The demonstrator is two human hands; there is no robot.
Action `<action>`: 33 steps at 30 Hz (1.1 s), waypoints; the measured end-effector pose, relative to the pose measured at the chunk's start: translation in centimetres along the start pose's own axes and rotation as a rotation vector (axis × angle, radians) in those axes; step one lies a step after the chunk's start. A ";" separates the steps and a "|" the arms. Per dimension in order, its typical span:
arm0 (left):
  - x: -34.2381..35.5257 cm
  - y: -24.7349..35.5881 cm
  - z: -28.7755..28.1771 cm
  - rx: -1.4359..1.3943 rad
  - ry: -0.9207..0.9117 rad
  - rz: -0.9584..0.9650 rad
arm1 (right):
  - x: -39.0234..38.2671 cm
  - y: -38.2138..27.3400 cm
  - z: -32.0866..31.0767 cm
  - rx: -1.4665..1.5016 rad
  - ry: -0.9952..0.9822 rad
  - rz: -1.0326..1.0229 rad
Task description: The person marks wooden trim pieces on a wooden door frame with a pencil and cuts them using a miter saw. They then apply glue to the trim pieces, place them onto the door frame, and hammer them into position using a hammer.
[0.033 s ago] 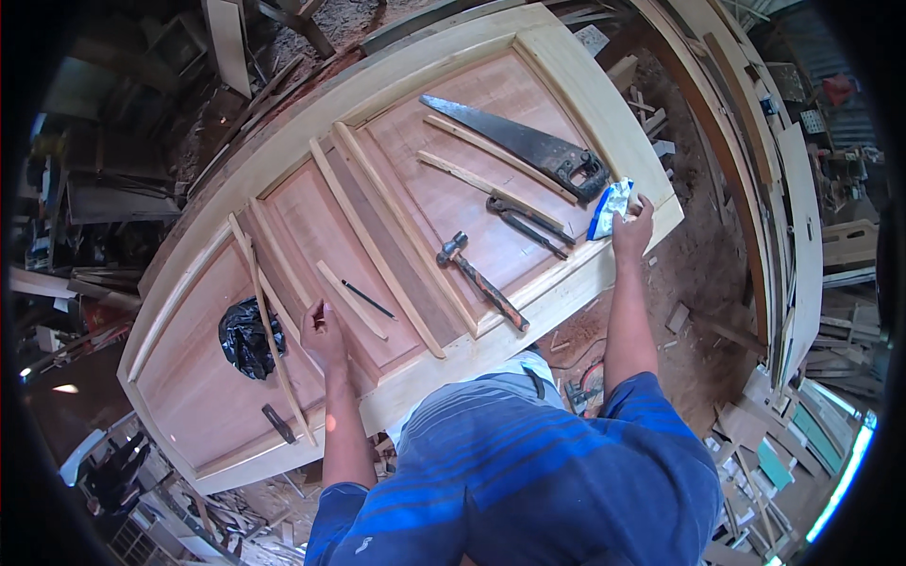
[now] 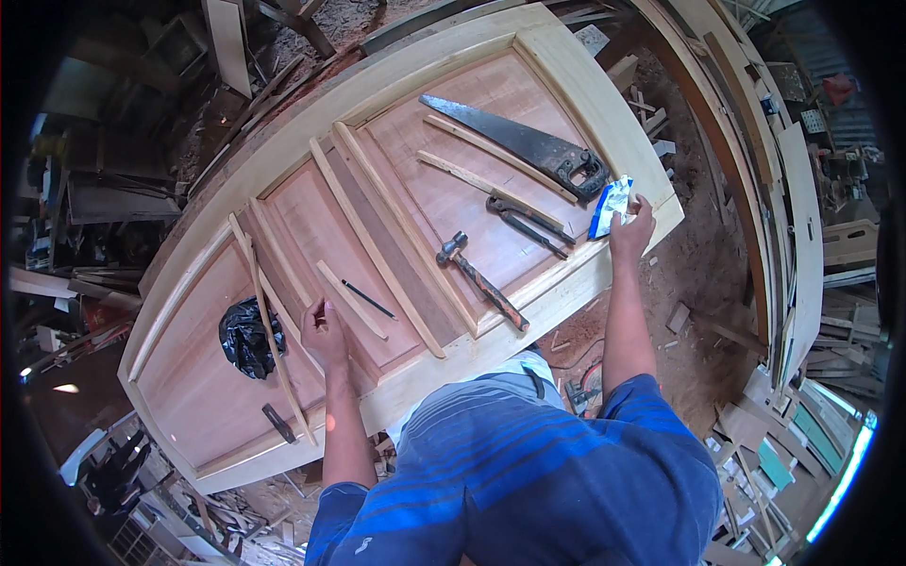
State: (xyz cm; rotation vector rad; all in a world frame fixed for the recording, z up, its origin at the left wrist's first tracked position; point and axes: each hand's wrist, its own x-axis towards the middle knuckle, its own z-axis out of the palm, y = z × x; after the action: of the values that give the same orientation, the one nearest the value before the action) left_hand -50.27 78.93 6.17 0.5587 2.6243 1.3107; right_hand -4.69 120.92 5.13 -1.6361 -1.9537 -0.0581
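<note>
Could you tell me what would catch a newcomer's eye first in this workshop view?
The big pale wooden door lying flat fills the view, with a handsaw and a hammer on its right-hand panel. The right hand touches a blue-and-white packet at the door's right edge. The left hand rests by a loose wooden strip, near a crumpled black bag.

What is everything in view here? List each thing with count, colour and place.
door: one, pale frame with reddish panels, lying flat
handsaw: one, dark, far right panel
hammer: one, near edge
pincers: one, dark, beside saw
wood strips: several, pale, across panels
pencil: one, dark, by left hand
black bag: one, left panel
packet: one, white-blue, at right hand
left hand: resting on panel
right hand: on packet
</note>
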 end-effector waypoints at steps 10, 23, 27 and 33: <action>-3.0 4.1 0.0 -0.010 -0.103 0.090 | -2.9 -6.3 3.3 0.057 -0.581 0.162; -7.8 13.9 3.4 -0.502 -0.617 -0.250 | -6.3 -19.7 -1.3 0.839 -0.876 -0.155; -8.3 13.4 3.5 -0.740 -0.533 -0.424 | -11.2 -29.6 -5.9 1.053 -1.108 -0.314; -7.6 9.4 1.0 -0.883 -0.444 -0.559 | -12.0 -32.4 -6.5 1.021 -1.178 -0.476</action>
State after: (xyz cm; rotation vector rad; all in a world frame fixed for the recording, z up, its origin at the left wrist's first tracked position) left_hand -40.53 81.83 12.79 -0.0371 1.4600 1.6757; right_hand -30.74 99.77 15.67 -0.4268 -2.3690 1.7254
